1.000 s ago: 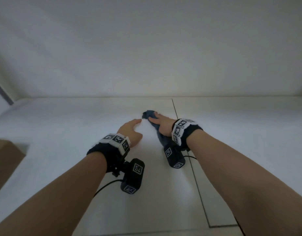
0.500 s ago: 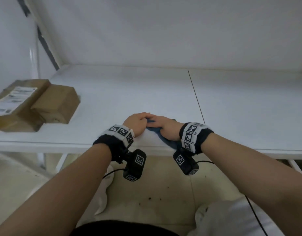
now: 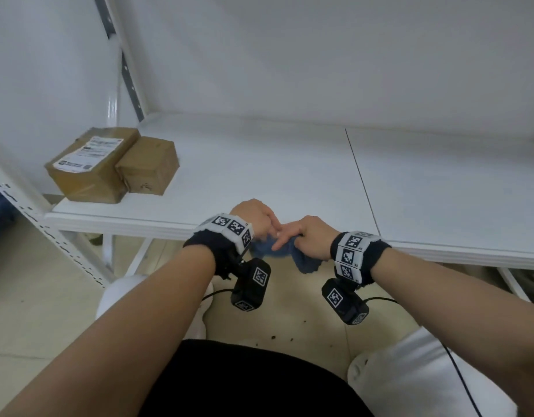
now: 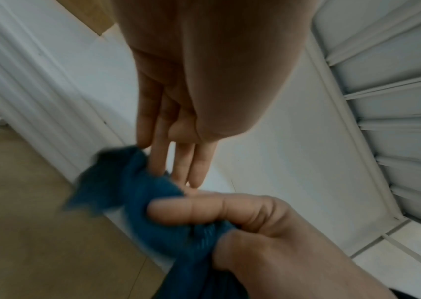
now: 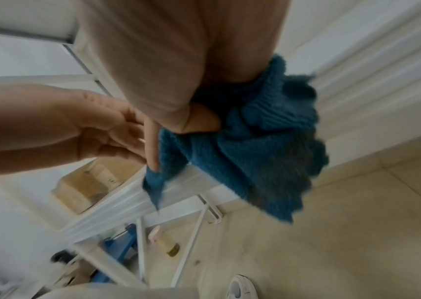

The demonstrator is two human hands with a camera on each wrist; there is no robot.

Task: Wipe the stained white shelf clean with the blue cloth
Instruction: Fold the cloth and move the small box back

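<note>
Both hands have pulled back off the shelf top since half a second ago, when they pressed the cloth on the board near its front edge; now they sit at and just in front of that edge, low in the middle of the head view. Right hand [image 3: 312, 237] has its grip curled around the crumpled blue terry cloth [image 3: 282, 251], thumb and fingers bunching the fabric, with loose folds hanging below the fist over the beige tiled floor [image 3: 34, 296]. Left hand [image 3: 253, 219] touches the cloth's left end; in the left wrist view its fingers [image 4: 181, 161] lie straight and close together, tips against the fabric rather than wrapped around it. That cloth is off the flat white shelf board [image 3: 259, 164], held in the air just before the shelf's front lip. A dark seam line [image 3: 362, 179] runs from back to front across the board, right of centre. Two brown cardboard parcels [image 3: 109, 165], one bearing a white printed label, stand touching each other at the left end of the shelf, well apart from the hands. Both wrists carry black bands with square black-and-white markers
</note>
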